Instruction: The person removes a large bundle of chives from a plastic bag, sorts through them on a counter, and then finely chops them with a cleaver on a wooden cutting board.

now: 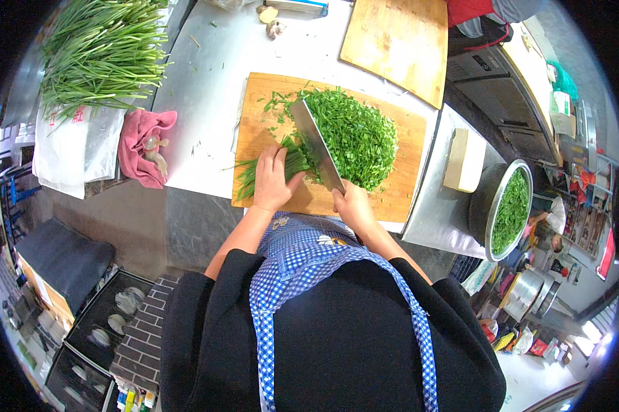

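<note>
My left hand [274,180] presses down on a bunch of green chives [292,158], fingers curled over the stalks; their uncut ends stick out to its left. The handle of a wide-bladed cleaver [318,145] is in my right hand [353,206]. Its blade stands between the bunch and a large heap of chopped chives [357,134], at the cut end of the stalks. All this lies on a wooden cutting board [405,154], with loose green bits scattered toward its far left part.
A big pile of whole chives [103,51] lies at the far left, above white plastic bags [76,147] and a pink cloth [141,151]. A second wooden board [399,41] is at the back. On the right are a pale block [464,160] and a metal pot [493,233] of chopped greens.
</note>
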Demonstrator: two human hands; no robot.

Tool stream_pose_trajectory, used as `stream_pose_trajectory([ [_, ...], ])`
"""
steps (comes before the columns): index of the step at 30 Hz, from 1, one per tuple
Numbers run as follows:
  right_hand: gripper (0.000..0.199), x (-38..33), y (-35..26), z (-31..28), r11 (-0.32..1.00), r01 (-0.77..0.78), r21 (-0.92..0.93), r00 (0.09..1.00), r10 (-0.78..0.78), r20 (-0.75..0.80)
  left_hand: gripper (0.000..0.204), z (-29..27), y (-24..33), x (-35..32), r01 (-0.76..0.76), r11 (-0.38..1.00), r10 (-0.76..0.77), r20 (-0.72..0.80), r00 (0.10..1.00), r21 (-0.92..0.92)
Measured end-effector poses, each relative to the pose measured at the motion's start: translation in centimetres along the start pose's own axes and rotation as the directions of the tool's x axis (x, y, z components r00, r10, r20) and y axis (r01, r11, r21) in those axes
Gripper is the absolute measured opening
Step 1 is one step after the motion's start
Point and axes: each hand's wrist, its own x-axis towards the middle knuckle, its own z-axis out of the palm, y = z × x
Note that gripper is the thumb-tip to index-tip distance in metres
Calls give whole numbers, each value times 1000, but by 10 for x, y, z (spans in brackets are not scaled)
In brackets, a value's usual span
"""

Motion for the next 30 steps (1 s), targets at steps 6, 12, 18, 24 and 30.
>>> stream_pose_trajectory([
  [6,24,-6,2,-3,987,-89,-131,980,110,164,29,15,-13,-2,-46,998,55,-201,978,51],
  [12,25,40,-22,31,986,-57,-159,989,77,122,26,21,-10,-1,-50,994,69,-210,975,92],
  [18,23,43,-32,27,997,43,-68,999,-41,35,29,25,-15,-3,-42,992,67,-224,972,115],
  [24,23,-14,-21,3,953,-14,-301,980,73,184,33,23,-16,2,-35,993,51,-147,988,114],
  [30,18,48,-37,50,969,57,-241,988,-19,156,31,30,-20,2,73,993,-82,-98,992,-88],
])
